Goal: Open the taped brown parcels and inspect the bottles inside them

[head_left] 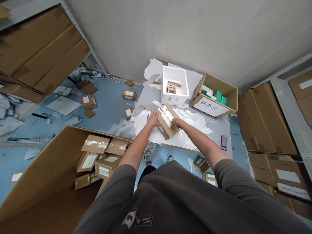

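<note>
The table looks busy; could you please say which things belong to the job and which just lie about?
In use:
taped carton, touched by left hand and right hand

Apparently lying about:
white foam box
open carton of green boxes
phone
paper scraps

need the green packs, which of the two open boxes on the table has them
The cardboard box, right of the white foam box: green packs show only in the cardboard one.
</note>
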Demonstrator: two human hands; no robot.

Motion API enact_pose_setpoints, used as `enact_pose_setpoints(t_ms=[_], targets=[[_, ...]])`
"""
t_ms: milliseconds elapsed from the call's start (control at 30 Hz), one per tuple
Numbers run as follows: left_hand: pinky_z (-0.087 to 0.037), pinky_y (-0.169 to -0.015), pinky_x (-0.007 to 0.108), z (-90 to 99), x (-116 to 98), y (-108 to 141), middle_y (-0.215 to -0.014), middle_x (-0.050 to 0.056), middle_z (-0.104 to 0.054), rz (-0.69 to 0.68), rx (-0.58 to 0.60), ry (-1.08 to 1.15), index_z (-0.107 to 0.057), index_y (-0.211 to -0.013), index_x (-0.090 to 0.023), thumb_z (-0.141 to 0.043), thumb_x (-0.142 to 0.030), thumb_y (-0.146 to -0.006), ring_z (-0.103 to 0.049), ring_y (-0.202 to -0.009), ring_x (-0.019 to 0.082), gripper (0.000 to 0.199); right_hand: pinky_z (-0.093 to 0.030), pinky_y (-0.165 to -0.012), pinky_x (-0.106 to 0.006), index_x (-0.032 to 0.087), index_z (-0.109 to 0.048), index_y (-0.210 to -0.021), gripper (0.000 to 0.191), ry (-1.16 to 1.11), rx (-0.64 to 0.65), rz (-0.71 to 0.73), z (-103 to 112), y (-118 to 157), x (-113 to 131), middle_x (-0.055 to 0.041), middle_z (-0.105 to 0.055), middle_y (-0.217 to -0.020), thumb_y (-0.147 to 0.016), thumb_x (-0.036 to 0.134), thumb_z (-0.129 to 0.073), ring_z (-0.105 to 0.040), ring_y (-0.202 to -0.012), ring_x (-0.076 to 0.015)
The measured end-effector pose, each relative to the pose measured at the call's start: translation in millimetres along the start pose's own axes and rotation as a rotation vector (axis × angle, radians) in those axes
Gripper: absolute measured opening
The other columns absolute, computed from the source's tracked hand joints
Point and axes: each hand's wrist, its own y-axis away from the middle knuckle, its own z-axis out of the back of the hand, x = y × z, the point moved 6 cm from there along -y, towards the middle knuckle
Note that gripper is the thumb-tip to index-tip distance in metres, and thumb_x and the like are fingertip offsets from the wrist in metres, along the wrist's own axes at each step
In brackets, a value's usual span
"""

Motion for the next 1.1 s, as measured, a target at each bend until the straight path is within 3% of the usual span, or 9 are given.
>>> enact_pose_setpoints(t_ms=[133, 267, 400, 500, 700, 800, 900, 1000, 1100], targets=[[-0.009, -0.139, 0.059, -0.7, 0.6, -2.6, -0.188, 0.014, 0.006, -0.002, -0.01, 0.006, -0.004, -0.181, -0.022, -0.075, -0.096, -0.066, 0.013, -0.173, 0.038, 0.154, -0.062, -0.06, -0.033, -0.001, -0.067, -0.137, 0.047, 0.008, 0.134, -0.087, -32.9, 42.3, -40.9, -0.0168, -0.077, -0.084, -0.096, 0.019, -0.079, -0.075, -0.065, -0.0263], [-0.01, -0.139, 0.06, -0.8, 0.8, -3.9, -0.188, 0.015, 0.006, -0.002, -0.007, -0.006, -0.003, -0.181, -0.022, -0.074, -0.095, -0.068, 0.012, -0.173, 0.039, 0.152, -0.061, -0.059, -0.032, 0.01, -0.052, -0.153, 0.048, -0.117, 0.188, -0.101, -53.3, 72.1, -69.8, -0.0171, -0.075, -0.098, -0.107, 0.019, -0.061, -0.072, -0.061, -0.0213], [-0.013, -0.139, 0.058, 2.0, 1.6, -1.5, -0.188, 0.014, 0.005, 0.009, -0.004, -0.038, -0.004, -0.181, -0.022, -0.074, -0.094, -0.069, 0.008, -0.174, 0.039, 0.15, -0.062, -0.06, -0.037, 0.008, -0.063, -0.129, 0.026, -0.165, 0.223, -0.124, -60.9, 75.8, -76.7, -0.0177, -0.074, -0.09, -0.108, 0.023, -0.06, -0.072, -0.063, -0.0243], [-0.014, -0.139, 0.056, 5.8, -0.4, 4.6, -0.189, 0.013, 0.001, 0.012, -0.031, -0.069, -0.006, -0.181, -0.023, -0.071, -0.094, -0.072, 0.005, -0.174, 0.039, 0.145, -0.064, -0.063, -0.041, 0.011, -0.068, -0.11, 0.014, -0.18, 0.176, -0.103, -61.6, 74.5, -80.7, -0.0164, -0.073, -0.084, -0.106, 0.024, -0.064, -0.074, -0.064, -0.027], [-0.016, -0.137, 0.06, 4.3, -18.4, 29.5, -0.187, 0.02, -0.008, 0.107, -0.058, -0.158, -0.009, -0.181, -0.017, -0.059, -0.094, -0.082, 0.002, -0.173, 0.042, 0.135, -0.056, -0.054, -0.033, 0.017, -0.063, -0.104, 0.016, -0.375, 0.059, -0.067, -69.5, 88.6, -122.9, -0.0131, -0.074, -0.089, -0.108, 0.033, -0.062, -0.07, -0.053, -0.022], [-0.012, -0.137, 0.062, 0.9, -40.9, 41.3, -0.183, 0.025, -0.024, 0.084, -0.099, -0.2, -0.018, -0.179, -0.013, -0.058, -0.087, -0.088, -0.004, -0.173, 0.045, 0.124, -0.05, -0.051, -0.026, 0.02, -0.057, -0.109, 0.022, -0.558, -0.093, -0.041, -69.5, 87.5, -146.5, -0.0057, -0.071, -0.086, -0.114, 0.04, -0.051, -0.065, -0.048, -0.0156], [-0.016, -0.139, 0.052, -6.4, -86.0, 44.0, -0.177, 0.016, -0.041, -0.226, -0.087, -0.222, -0.03, -0.176, -0.02, -0.067, -0.063, -0.093, -0.016, -0.171, 0.039, 0.101, -0.049, -0.052, -0.024, 0.021, -0.052, -0.115, 0.031, -0.722, -0.238, -0.081, -68.6, 72.6, -158.5, -0.002, -0.071, -0.087, -0.113, 0.052, -0.054, -0.065, -0.05, -0.0133], [-0.03, -0.135, 0.044, -18.2, -130.3, 40.5, -0.172, 0.01, -0.045, -0.507, 0.044, -0.258, -0.041, -0.171, -0.028, -0.082, -0.039, -0.08, -0.027, -0.167, 0.035, 0.1, -0.052, -0.056, -0.025, 0.021, -0.05, -0.122, 0.044, -0.823, -0.32, -0.176, -70.5, 51.1, -157.3, -0.0061, -0.075, -0.103, -0.105, 0.058, -0.067, -0.068, -0.056, -0.0142], [-0.043, -0.127, 0.047, -20.3, -155.9, 29.1, -0.166, 0.015, -0.048, -0.506, 0.069, -0.285, -0.05, -0.16, -0.027, -0.089, -0.031, -0.069, -0.04, -0.157, 0.037, 0.099, -0.055, -0.062, -0.027, 0.021, -0.05, -0.129, 0.05, -0.873, -0.374, -0.249, -71.9, 33.1, -153.9, -0.011, -0.076, -0.118, -0.101, 0.056, -0.072, -0.074, -0.069, -0.0175]])
